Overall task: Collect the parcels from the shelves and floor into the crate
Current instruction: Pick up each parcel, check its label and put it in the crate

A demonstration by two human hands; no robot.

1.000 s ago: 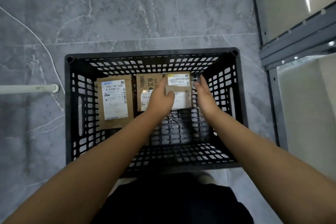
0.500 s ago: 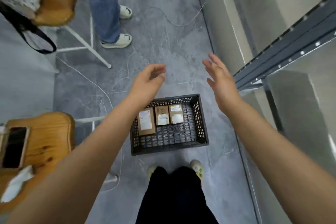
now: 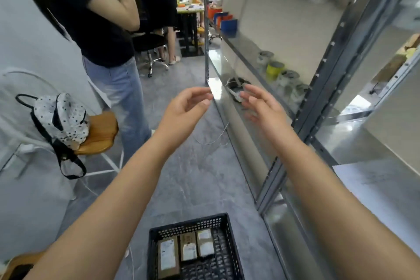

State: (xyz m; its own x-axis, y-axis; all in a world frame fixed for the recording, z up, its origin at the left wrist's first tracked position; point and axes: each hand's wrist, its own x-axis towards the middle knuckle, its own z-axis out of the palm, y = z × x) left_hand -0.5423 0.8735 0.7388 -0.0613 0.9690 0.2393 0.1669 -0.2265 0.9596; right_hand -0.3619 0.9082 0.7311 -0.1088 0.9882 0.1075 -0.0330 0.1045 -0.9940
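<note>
Neither hand held anything: left hand [image 3: 185, 109] and right hand [image 3: 261, 107] hung raised in front, fingers relaxed and loosely apart. Crate [image 3: 188, 224] sat on the floor below, near the shelf [image 3: 327, 70], with three parcels [image 3: 188, 246] lying flat side by side along its far wall. Blurred shapes on the shelf were perhaps cans [image 3: 274, 70]

I note a grey marbled floor [image 3: 193, 177]. A black crate [image 3: 191, 223] sits on it, near the foot of the metal shelf rack [image 3: 329, 63]. A white cable [image 3: 216, 140] trails over the floor beside the rack. One shelf carries a row of tins [image 3: 275, 70], with a blue box [image 3: 229, 27] farther along.
</note>
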